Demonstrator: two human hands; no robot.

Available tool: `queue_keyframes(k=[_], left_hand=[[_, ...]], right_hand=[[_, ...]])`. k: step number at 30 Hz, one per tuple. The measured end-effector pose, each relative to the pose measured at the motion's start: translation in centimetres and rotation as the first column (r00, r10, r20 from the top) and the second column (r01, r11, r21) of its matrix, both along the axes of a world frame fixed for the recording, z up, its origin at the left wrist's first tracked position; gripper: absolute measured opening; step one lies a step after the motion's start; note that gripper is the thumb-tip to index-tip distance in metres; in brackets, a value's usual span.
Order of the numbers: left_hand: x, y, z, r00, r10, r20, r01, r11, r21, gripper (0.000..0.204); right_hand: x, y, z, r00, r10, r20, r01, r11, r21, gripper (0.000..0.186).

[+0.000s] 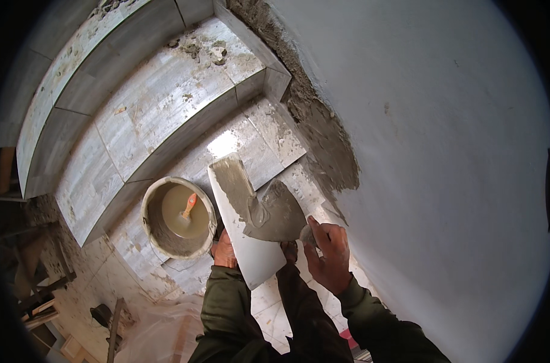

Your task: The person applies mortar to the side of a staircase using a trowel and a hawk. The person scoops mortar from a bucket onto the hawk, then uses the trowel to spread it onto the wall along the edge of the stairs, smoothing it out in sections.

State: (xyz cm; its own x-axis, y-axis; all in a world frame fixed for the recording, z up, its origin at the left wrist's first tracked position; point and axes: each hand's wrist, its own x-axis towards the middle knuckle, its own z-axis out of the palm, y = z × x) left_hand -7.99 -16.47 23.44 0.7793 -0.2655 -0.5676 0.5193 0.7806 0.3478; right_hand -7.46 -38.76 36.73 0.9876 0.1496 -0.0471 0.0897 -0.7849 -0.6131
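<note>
My left hand [224,250] grips a white rectangular board [258,260] from its left side; most of its fingers are hidden by the board. Grey wet mortar [231,176] coats the board's far part. In my right hand [331,255], fingers wrapped round the handle, is a trowel [284,209] with a broad blade smeared with mortar. The blade lies over the board's right edge, apparently touching the mortar there. Left of the board stands a round bucket [146,221] of cloudy water, with an orange-handled brush [191,204] standing in it.
Tiled steps [184,130] curve up to the far left, strewn with mortar crumbs [217,53]. A strip of rough mortar [323,136] runs along the foot of the pale wall [444,151] on the right. Plastic sheeting [160,336] and wood pieces [75,349] lie at the lower left.
</note>
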Motion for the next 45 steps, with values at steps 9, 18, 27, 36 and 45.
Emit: queue_keyframes(k=[9,18,27,36,45], left_hand=[[1.9,0.3,2.7,0.93,-0.292,0.223,0.224,0.932,0.286,0.037],[2.4,1.4,5.1,0.888,-0.412,0.204,0.291,0.846,0.446,0.041],[0.4,2.3,3.0,0.923,-0.378,0.073,0.318,0.855,0.409,0.043],[-0.8,2.4,3.0,0.952,-0.306,0.016,0.276,0.88,0.387,0.04],[-1.1,2.4,2.6,0.967,-0.255,0.026,0.23,0.91,0.345,0.038]], right_hand=[[1.1,0.4,-1.1,0.991,-0.133,-0.02,0.134,0.972,0.194,0.048],[0.8,-2.1,-7.4,0.936,-0.339,-0.093,0.351,0.885,0.305,0.042],[6.8,-2.9,-25.4,0.887,-0.447,-0.112,0.451,0.793,0.408,0.041],[9.1,-4.7,-27.4,0.842,-0.447,-0.303,0.533,0.596,0.601,0.031],[3.6,-7.7,-23.9,0.796,-0.55,-0.251,0.603,0.756,0.254,0.034]])
